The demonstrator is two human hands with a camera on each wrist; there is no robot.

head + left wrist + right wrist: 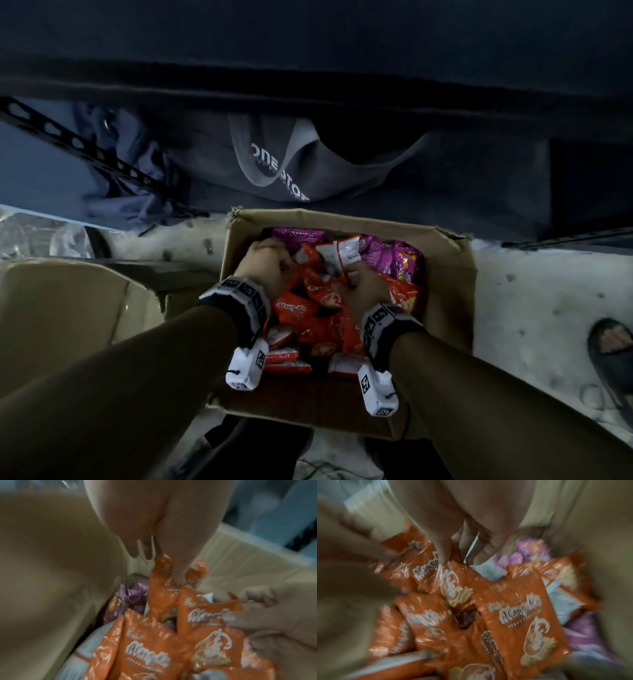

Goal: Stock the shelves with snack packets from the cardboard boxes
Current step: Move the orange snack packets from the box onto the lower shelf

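An open cardboard box (448, 274) on the floor holds several orange snack packets (318, 298) and purple packets (404, 260). Both hands are down inside it. My left hand (267, 260) pinches the top of an orange packet (163, 588) between thumb and fingers. My right hand (363, 284) grips another orange packet (440, 574) by its upper edge; the right wrist view is blurred. In the left wrist view the right hand (267, 615) shows at the right, holding its orange packet (205, 615). No shelf with stock is in view.
A second cardboard box (68, 301) stands at the left. A grey bag (291, 164) and a perforated metal bar (89, 150) lie under a dark shelf edge (308, 85) behind the box. A sandalled foot (613, 353) stands at the right on the pale floor.
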